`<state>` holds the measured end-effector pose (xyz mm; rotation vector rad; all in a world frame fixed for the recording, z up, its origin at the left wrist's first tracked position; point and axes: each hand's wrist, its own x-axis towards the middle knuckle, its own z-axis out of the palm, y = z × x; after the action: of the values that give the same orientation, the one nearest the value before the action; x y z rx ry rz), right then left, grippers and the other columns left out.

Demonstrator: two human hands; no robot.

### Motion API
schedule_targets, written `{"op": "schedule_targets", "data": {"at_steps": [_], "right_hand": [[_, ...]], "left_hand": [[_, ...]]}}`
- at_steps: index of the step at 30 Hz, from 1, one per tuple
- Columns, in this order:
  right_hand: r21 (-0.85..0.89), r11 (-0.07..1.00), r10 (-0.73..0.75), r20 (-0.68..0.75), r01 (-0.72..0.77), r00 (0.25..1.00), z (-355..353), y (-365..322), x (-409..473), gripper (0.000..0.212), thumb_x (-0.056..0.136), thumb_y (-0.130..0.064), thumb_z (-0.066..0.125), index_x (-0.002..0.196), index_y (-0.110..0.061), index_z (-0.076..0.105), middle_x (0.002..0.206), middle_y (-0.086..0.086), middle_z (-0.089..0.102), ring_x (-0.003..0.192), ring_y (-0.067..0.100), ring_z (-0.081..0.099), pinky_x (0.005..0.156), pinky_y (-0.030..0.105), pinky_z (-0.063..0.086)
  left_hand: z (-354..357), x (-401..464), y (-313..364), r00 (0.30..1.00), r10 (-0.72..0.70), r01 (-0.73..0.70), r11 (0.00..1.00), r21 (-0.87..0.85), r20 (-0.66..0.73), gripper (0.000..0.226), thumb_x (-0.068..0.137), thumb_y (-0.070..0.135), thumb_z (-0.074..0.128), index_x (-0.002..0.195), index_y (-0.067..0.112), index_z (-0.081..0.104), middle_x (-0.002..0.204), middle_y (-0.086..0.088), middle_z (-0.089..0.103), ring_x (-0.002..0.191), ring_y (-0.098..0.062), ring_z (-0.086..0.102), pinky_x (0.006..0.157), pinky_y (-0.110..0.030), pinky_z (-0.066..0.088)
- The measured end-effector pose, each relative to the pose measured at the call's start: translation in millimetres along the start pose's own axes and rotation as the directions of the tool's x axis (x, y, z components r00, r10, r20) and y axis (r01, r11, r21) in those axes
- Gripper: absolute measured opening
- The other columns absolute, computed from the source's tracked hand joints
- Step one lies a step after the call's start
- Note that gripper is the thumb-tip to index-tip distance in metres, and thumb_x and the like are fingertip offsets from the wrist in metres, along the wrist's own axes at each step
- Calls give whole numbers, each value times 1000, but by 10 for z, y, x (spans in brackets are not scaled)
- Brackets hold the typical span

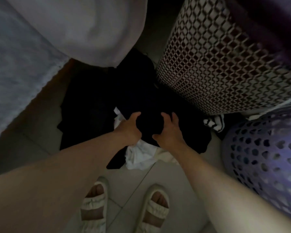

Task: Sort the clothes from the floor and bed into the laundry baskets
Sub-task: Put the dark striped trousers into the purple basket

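On the tiled floor (129, 179), beside the white basket (217, 64), the left hand (130, 130) and right hand (169, 132) grip a black garment (148, 121); white clothes (138, 153) underneath remain unsorted.

My feet are in pale cream sandals, the left sandal (94, 206) and the right sandal (155, 208) side by side at the bottom of the view, toes showing through the open fronts. They stand on the floor (133, 180), light tiles crossed by thin grout lines. At upper left a pale cover (15, 68) with a lacy edge hangs down.
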<state>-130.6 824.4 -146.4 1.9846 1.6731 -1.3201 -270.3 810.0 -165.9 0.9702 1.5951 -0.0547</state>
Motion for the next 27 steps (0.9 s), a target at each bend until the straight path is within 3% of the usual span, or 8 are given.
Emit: {"op": "schedule_targets", "data": {"at_steps": [2,5,7,10,14,18,24,27], "right_hand": [[-95,995,-36,-16,34,999,100,43,164,94,86,-18,65,151,-25,-2,158,8,-14,141,25,27,104,27,38],[-178,982,-78,-32,71,996,200,45,354,97,86,-16,65,151,-16,-7,158,10,-1,142,26,23,111,31,33],[-226,972,-85,-58,70,995,246,46,450,86,85,-13,66,151,-12,9,152,14,19,133,29,37,107,33,40],[-272,960,-127,-210,67,969,194,25,484,27,89,-8,60,116,-6,57,125,16,51,107,28,58,82,32,51],[2,992,-115,-380,126,918,-33,-86,241,17,87,-17,65,88,-1,63,99,18,60,89,28,62,73,34,54],[200,948,-150,-401,247,904,-281,-232,-165,13,88,-5,55,76,-9,56,84,7,54,76,14,53,62,18,41],[380,892,-96,-369,244,925,-792,-351,-829,21,91,-7,52,107,-9,66,98,3,68,93,14,62,86,25,50],[408,886,-31,-423,221,905,-1139,-411,-1152,17,85,-2,55,97,-5,67,85,5,66,82,19,61,72,24,44]], "left_hand": [[64,167,-16,1000,17,-17,1000,-17,-5,74,97,17,50,152,27,0,155,-12,25,138,-25,34,111,-28,33],[108,284,-4,999,35,-35,999,-2,9,73,98,13,48,152,24,0,154,-11,27,137,-26,35,111,-30,31],[125,307,-7,998,40,-40,999,-1,44,72,96,4,48,153,23,6,154,-12,27,137,-27,37,113,-33,32],[108,264,10,998,33,-32,999,-15,61,68,95,1,47,152,19,13,154,-9,29,136,-23,38,114,-31,32],[1,39,159,999,47,-48,998,-30,-21,85,91,11,60,151,20,1,138,-10,45,103,-15,51,80,-20,43],[-117,-235,343,993,60,-74,988,-138,-105,108,85,10,67,149,30,-18,150,-8,33,126,-22,47,104,-33,45],[-539,-749,871,966,165,-137,980,145,-198,75,82,20,70,146,30,31,141,-17,32,124,-31,45,105,-30,42],[-731,-1081,1162,943,236,-177,953,247,-233,67,80,20,72,138,26,41,138,-14,27,115,-29,50,100,-29,46]]}}
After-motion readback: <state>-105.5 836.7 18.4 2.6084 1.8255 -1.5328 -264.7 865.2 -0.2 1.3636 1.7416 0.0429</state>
